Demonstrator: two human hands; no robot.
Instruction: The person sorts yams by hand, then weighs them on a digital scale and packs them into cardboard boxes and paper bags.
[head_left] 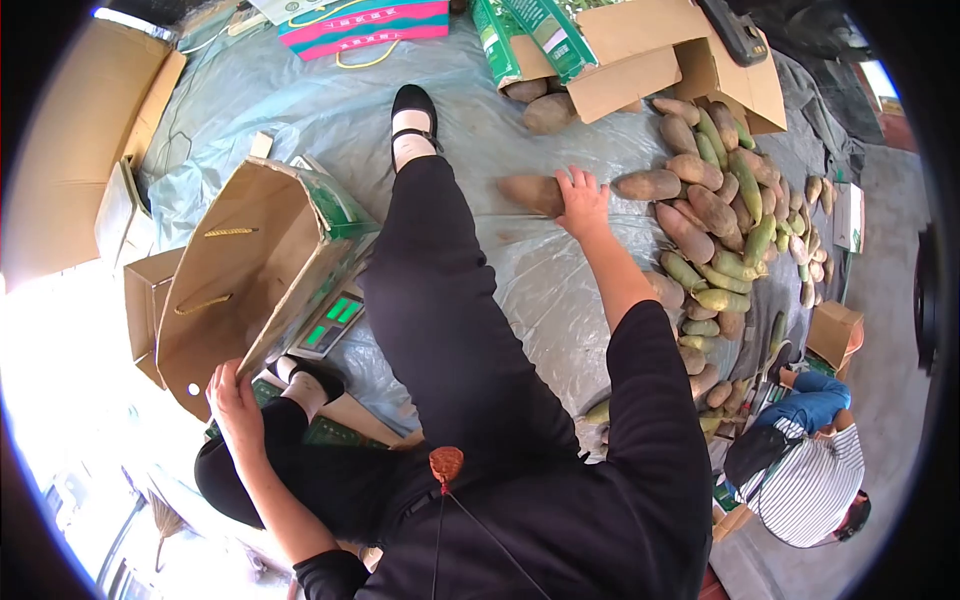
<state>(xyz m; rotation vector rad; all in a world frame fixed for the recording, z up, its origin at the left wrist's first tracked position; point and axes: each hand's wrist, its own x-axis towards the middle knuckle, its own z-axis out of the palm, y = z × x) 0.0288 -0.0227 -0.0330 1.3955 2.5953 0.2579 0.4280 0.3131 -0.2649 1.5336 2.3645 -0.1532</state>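
At the left, my left hand point(236, 408) pinches the near edge of an open cardboard box point(255, 235) with green print outside and yellow rope handles. The box is tilted with its mouth toward me, and I see nothing inside it. It rests on or against a scale with a lit green display point(332, 322). My right hand point(582, 203) is wrapped round one end of a brownish radish point(530, 193) lying on the plastic sheet. Right of that hand spreads a large pile of brownish and green radishes point(712, 210).
Plastic sheeting point(540, 300) covers the ground. Green cartons point(530, 40) with radishes by them stand at the top, near a pink and blue gift bag point(370, 28). A person in a striped shirt point(815, 485) crouches at the lower right. Another large carton point(85, 130) stands upper left.
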